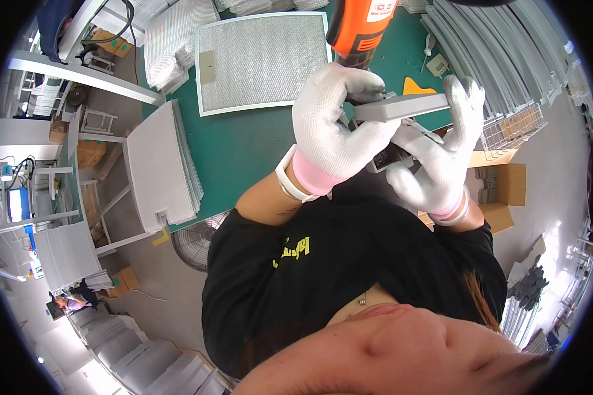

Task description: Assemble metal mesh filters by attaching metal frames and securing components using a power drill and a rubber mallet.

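A green-topped table stands on grey floor beside white metal framing.

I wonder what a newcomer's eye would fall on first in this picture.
Probably the bright orange-and-black tool at the top edge, just above the hands. Next comes the grey bar in the gloved left hand, with the gloved right hand by its right end. Further left, the framed mesh panel lies on the green table.
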`<state>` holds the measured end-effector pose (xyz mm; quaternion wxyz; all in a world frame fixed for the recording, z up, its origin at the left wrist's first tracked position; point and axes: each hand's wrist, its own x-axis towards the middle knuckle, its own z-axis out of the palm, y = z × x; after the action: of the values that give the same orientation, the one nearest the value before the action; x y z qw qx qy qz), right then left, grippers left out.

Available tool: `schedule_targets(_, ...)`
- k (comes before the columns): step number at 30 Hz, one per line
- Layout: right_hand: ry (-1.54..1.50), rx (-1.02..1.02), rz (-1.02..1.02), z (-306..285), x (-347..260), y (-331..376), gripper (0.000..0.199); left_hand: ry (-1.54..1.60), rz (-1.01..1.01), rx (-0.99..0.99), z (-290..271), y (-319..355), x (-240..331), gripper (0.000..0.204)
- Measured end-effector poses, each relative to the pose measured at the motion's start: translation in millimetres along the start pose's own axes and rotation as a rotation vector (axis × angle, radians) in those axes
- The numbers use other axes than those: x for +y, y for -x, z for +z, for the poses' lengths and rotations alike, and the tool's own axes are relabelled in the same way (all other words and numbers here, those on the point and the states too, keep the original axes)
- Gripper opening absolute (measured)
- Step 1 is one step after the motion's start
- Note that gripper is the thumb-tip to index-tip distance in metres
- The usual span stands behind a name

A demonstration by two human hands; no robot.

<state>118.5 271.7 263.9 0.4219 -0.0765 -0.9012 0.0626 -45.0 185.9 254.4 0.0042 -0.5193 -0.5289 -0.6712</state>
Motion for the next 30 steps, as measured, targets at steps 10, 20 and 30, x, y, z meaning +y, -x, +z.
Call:
schedule_targets(10,-0.146,-0.149,0.129,4.2,-4.4,-10.5,0.037,-0.007,0.046,-0.003,1.9,4.4,-8.1,0.022)
schedule_targets(20,-0.834,0.065,0.337,7.5,27.6,15.6,0.071,0.005,-0.022,0.009,1.1,2.7,-6.1,0.02)
schedule_targets(30,-1.058,-1.154,1.166,-28.6,25.3,-56.2,0.048,-0.074,0.033,0.015,6.4,7.2,-6.3,0.023)
